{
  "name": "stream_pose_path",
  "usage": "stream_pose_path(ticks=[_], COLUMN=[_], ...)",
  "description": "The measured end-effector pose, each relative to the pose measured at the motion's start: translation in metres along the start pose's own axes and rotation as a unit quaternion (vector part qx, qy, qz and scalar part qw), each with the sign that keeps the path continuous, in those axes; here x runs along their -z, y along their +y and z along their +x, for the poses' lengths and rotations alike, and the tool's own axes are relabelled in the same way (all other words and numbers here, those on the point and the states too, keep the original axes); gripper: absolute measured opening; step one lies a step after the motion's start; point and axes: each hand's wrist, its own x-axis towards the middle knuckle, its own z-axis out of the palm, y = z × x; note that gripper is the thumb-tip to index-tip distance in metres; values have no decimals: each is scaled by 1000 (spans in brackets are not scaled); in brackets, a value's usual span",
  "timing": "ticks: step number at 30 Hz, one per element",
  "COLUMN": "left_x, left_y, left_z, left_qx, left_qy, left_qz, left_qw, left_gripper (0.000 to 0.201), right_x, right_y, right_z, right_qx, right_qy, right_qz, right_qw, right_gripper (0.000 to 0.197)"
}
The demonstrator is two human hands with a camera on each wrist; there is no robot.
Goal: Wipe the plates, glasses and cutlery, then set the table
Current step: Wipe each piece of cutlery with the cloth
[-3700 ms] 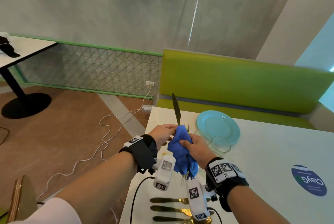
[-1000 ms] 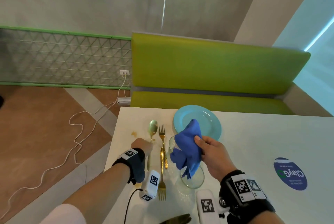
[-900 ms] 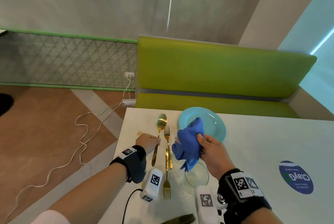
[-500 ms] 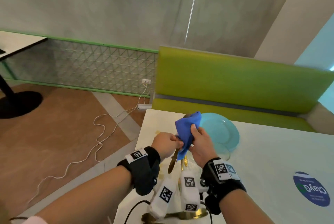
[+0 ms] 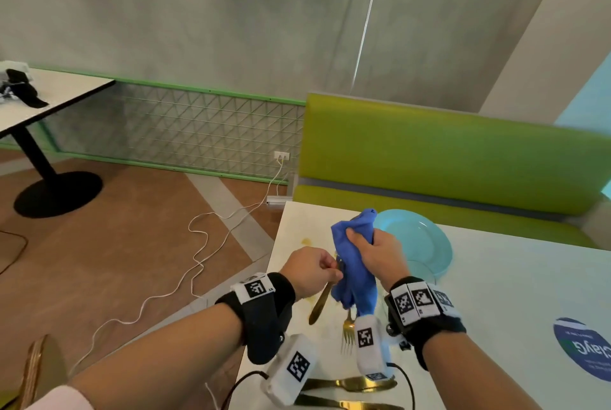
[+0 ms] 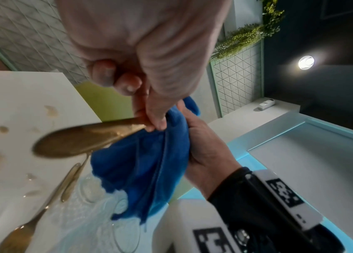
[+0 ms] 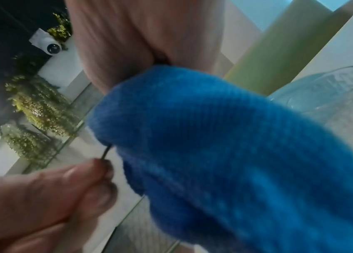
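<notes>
My left hand [image 5: 332, 270] pinches the handle of a gold spoon [image 5: 320, 305] held above the white table [image 5: 496, 294]. The handle end points down and toward me. The spoon's bowl is hidden inside the blue cloth [image 5: 353, 264], which my right hand [image 5: 358, 237] grips around it. In the left wrist view the spoon [image 6: 80, 140] runs from my fingers [image 6: 149, 118] into the cloth [image 6: 145, 167]. The right wrist view is mostly filled by the cloth [image 7: 225, 145]. A turquoise plate [image 5: 416, 241] lies behind my hands. A gold fork [image 5: 347, 330] lies below them.
Two gold knives [image 5: 350, 385] lie at the near table edge. Clear glasses [image 6: 97, 188] stand under the cloth. Brown stains [image 5: 305, 241] mark the table's left side. A green bench [image 5: 446, 158] stands behind, a white cable [image 5: 198, 244] lies on the floor, and a round sticker [image 5: 585, 350] is at right.
My left hand lifted the spoon off the table by its handle. My right hand brought the cloth up and closed it around the spoon's bowl. Earlier the cloth was around a knife.
</notes>
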Motion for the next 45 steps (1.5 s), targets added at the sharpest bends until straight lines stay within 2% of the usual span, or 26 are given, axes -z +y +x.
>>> stream_pose_path(ticks=[2,5,9,13,15,18,21,24,27,31,36,38,40,42,45], left_x=[-4,-11,-13,-18,-19,-23,-30,-29,-29,-35,-18,-5,3,5,-2], left_y=[0,-2,-11,-28,-34,-35,-35,-32,-34,-36,-29,-30,-27,-18,-7], left_z=[-4,-8,-15,-25,-24,-25,-25,-21,-18,-20,-21,-18,-14,-13,-13], left_qx=[-3,-5,8,21,30,54,57,61,61,56,53,61,64,54,48], left_qy=[-8,-13,-45,-108,-84,-46,-20,13,12,-3,-109,-72,-15,4,12], left_qz=[9,-13,-93,-88,-104,-159,-181,-202,-186,-161,-102,-86,-107,-142,-189], left_qw=[1000,1000,995,990,991,985,982,977,981,985,987,992,992,988,981], left_gripper=[32,28,16,15,19,20,21,14,17,23,8,4,18,22,12], right_x=[-4,-4,6,15,15,11,-1,-18,-23,-18,-12,-7,-4,-4,-7], right_y=[2,2,8,17,18,17,19,20,22,25,32,33,35,37,38], right_z=[-1,-1,5,13,14,9,-3,-24,-33,-32,-30,-33,-37,-41,-45], right_qx=[6,-13,-27,-49,-49,-59,-75,-57,-42,-35,-11,-10,-5,-2,-3], right_qy=[6,-3,38,53,48,29,-26,-122,-163,-156,-121,-127,-140,-158,-181], right_qz=[68,186,202,233,253,293,324,268,237,197,130,135,139,159,178], right_qw=[998,983,978,970,965,954,943,954,957,967,984,983,980,974,967], right_gripper=[15,13,15,7,2,6,4,6,11,6,6,6,5,2,6])
